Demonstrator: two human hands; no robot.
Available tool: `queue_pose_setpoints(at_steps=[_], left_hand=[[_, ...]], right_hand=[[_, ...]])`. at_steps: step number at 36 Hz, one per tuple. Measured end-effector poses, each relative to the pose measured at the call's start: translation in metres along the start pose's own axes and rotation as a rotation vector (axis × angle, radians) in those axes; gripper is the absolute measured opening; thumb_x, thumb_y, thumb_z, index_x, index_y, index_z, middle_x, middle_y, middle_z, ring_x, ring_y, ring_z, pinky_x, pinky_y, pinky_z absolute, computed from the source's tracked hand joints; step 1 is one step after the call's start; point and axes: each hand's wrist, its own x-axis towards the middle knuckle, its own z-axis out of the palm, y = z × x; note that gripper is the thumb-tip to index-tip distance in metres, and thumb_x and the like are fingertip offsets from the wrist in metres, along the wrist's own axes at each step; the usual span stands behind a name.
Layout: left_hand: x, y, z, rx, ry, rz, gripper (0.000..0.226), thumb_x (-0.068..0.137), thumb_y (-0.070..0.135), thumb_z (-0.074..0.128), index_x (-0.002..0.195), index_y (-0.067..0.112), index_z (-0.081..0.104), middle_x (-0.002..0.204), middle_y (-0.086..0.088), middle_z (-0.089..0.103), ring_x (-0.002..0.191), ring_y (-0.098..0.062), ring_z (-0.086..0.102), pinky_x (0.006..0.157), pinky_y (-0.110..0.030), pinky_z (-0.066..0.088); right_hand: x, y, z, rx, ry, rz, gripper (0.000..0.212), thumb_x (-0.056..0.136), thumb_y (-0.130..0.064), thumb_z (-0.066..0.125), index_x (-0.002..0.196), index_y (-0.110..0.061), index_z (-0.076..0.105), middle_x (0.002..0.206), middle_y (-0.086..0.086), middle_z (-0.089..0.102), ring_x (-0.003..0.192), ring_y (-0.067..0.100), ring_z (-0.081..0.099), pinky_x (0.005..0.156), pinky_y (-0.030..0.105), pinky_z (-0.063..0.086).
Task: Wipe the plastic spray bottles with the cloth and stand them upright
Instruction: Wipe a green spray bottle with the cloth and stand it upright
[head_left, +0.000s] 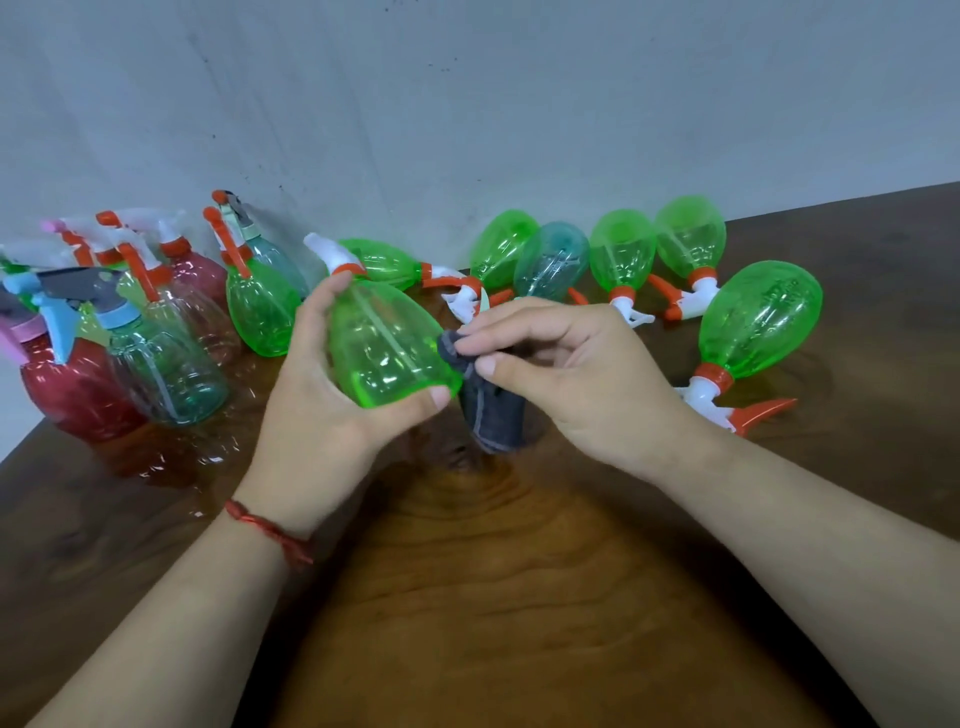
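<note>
Left hand (322, 395) wraps the held green bottle (387, 348). The fingers curl over its shoulder by the orange collar, and the thumb presses near the base rim. The bottle is off the table (493, 597) and tilted, with its white spray head up and away and its base toward the camera. A thin white dip tube shows through the clear green wall; no liquid is visible inside.

Right hand (566, 374) pinches the dark cloth (488, 410) between thumb and fingertips in a narrow grip. The bunched top of the cloth touches the bottle's lower right side, just beside the left thumb. The rest hangs down toward the table; I cannot tell whether it touches the wood.

A red thread bracelet (270, 530) is on the left wrist.

The left cluster stands upright and close-packed:
- red bottle (72, 395)
- pale teal bottle (166, 379) with a blue trigger
- pink bottle (200, 275)
- upright green bottle (260, 306)
- other spray heads behind them, blurred

The back row lies on its side near the wall (467, 104):
- a green bottle (387, 262) behind the held one
- three more green ones (501, 247), (621, 249), (691, 234)
- a teal lying bottle (550, 260) between the first two of those three

A large green bottle (758, 319) lies at far right, with its orange trigger pointing toward the table's near side. It is beside the right hand and not touching it.
</note>
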Motion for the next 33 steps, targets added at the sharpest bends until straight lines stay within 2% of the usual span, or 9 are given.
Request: queue_pose_setpoints(at_steps=[4, 8, 13, 17, 22, 24, 27, 29, 33], left_hand=[[0.001, -0.004, -0.003, -0.007, 0.001, -0.036, 0.115, 0.058, 0.031, 0.103, 0.156, 0.033, 0.043, 0.14, 0.019, 0.061, 0.124, 0.009, 0.061, 0.101, -0.01, 0.047], [-0.004, 0.006, 0.003, -0.02, -0.073, 0.008, 0.114, 0.06, 0.024, 0.098, 0.158, 0.025, 0.041, 0.137, 0.014, 0.065, 0.122, 0.007, 0.064, 0.097, -0.006, 0.046], [-0.014, 0.013, 0.011, -0.07, -0.193, 0.06, 0.117, 0.063, 0.013, 0.1, 0.161, 0.02, 0.036, 0.145, 0.019, 0.061, 0.133, -0.006, 0.062, 0.106, -0.018, 0.05], [-0.019, 0.017, 0.015, -0.216, -0.275, 0.055, 0.118, 0.066, 0.011, 0.093, 0.164, 0.014, 0.028, 0.149, 0.011, 0.059, 0.138, -0.016, 0.061, 0.107, -0.03, 0.053], [-0.016, 0.015, 0.014, -0.079, -0.357, 0.075, 0.129, 0.067, 0.021, 0.103, 0.167, 0.028, 0.022, 0.163, 0.008, 0.046, 0.15, -0.02, 0.049, 0.121, -0.049, 0.044], [-0.014, 0.013, 0.014, -0.009, -0.357, 0.094, 0.125, 0.067, 0.02, 0.102, 0.165, 0.027, 0.026, 0.161, 0.011, 0.047, 0.149, -0.016, 0.049, 0.123, -0.042, 0.043], [-0.014, 0.011, 0.012, 0.048, -0.382, 0.111, 0.122, 0.067, 0.017, 0.101, 0.164, 0.023, 0.027, 0.155, 0.013, 0.051, 0.146, -0.014, 0.052, 0.121, -0.032, 0.043], [-0.013, 0.008, 0.011, 0.054, -0.403, 0.11, 0.122, 0.067, 0.014, 0.101, 0.164, 0.023, 0.027, 0.155, 0.011, 0.052, 0.144, -0.016, 0.054, 0.121, -0.035, 0.044], [-0.013, 0.008, 0.008, 0.067, -0.393, 0.136, 0.122, 0.066, 0.014, 0.101, 0.163, 0.022, 0.028, 0.156, 0.008, 0.051, 0.144, -0.017, 0.054, 0.12, -0.037, 0.045]], right_hand=[[-0.003, 0.004, 0.003, -0.054, -0.006, -0.009, 0.022, 0.094, 0.012, 0.07, 0.107, -0.003, 0.081, 0.114, 0.007, 0.077, 0.115, 0.018, 0.071, 0.103, 0.034, 0.056], [-0.001, 0.005, 0.003, -0.018, 0.076, 0.004, 0.024, 0.096, 0.011, 0.069, 0.108, -0.006, 0.08, 0.115, 0.007, 0.078, 0.114, 0.016, 0.072, 0.104, 0.033, 0.056], [0.001, 0.005, 0.002, 0.151, 0.172, 0.126, 0.026, 0.101, 0.005, 0.064, 0.108, -0.017, 0.075, 0.114, -0.001, 0.078, 0.106, 0.018, 0.075, 0.096, 0.038, 0.058], [0.001, 0.007, 0.008, 0.35, 0.212, 0.202, 0.025, 0.102, 0.002, 0.064, 0.107, -0.02, 0.074, 0.116, 0.0, 0.076, 0.105, 0.025, 0.063, 0.091, 0.05, 0.044], [0.004, 0.002, 0.001, 0.317, 0.287, 0.131, 0.022, 0.101, 0.002, 0.064, 0.109, -0.016, 0.076, 0.122, 0.012, 0.076, 0.118, 0.03, 0.069, 0.113, 0.06, 0.048], [0.006, 0.001, -0.004, 0.226, 0.273, 0.098, 0.023, 0.101, 0.003, 0.064, 0.112, -0.013, 0.076, 0.123, 0.01, 0.076, 0.117, 0.027, 0.071, 0.112, 0.056, 0.051], [0.006, -0.001, -0.005, 0.117, 0.237, 0.066, 0.024, 0.102, 0.009, 0.06, 0.113, -0.006, 0.074, 0.121, 0.007, 0.078, 0.114, 0.017, 0.073, 0.106, 0.034, 0.055], [0.005, -0.003, -0.004, 0.095, 0.213, 0.043, 0.026, 0.101, 0.012, 0.059, 0.111, -0.006, 0.074, 0.12, 0.005, 0.078, 0.117, 0.013, 0.073, 0.103, 0.026, 0.054], [0.005, -0.004, -0.001, 0.075, 0.184, 0.006, 0.027, 0.1, 0.013, 0.059, 0.109, -0.007, 0.075, 0.12, 0.004, 0.076, 0.119, 0.011, 0.071, 0.104, 0.024, 0.052]])
